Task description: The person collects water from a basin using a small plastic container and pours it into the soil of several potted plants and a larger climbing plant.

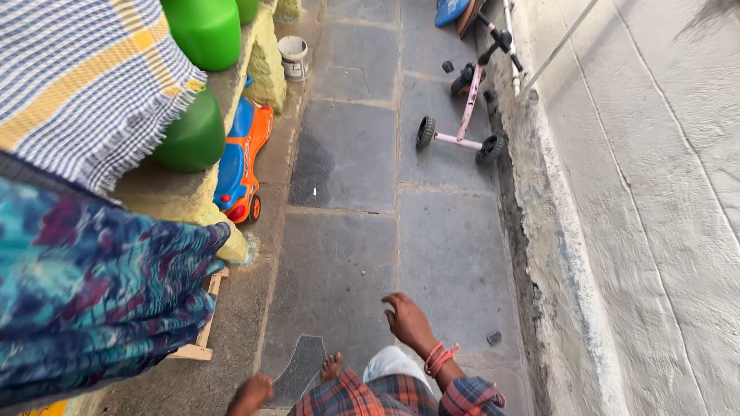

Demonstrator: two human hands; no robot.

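Fig.: head view down a narrow stone-paved lane. R hand (408, 322), fingers spread and loosely curled, holds nothing; it hangs over the paving slabs (455, 262), wrist ringed by orange thread bands. L hand (250, 394) shows only partly at the bottom edge; whether it is spread or closed cannot be told. The two hands are well apart, w/ a bare foot (331, 366) between them. Nearest thing to the L hand: the teal patterned cloth (92, 285), up and to the left, draped over a ledge; long axis roughly left-right. Checked blue-yellow cloth (77, 77) lies beyond it. L hand is nearer both cloths than R. Toy car (240, 158) and pink scooter (462, 115) lie farther ahead.
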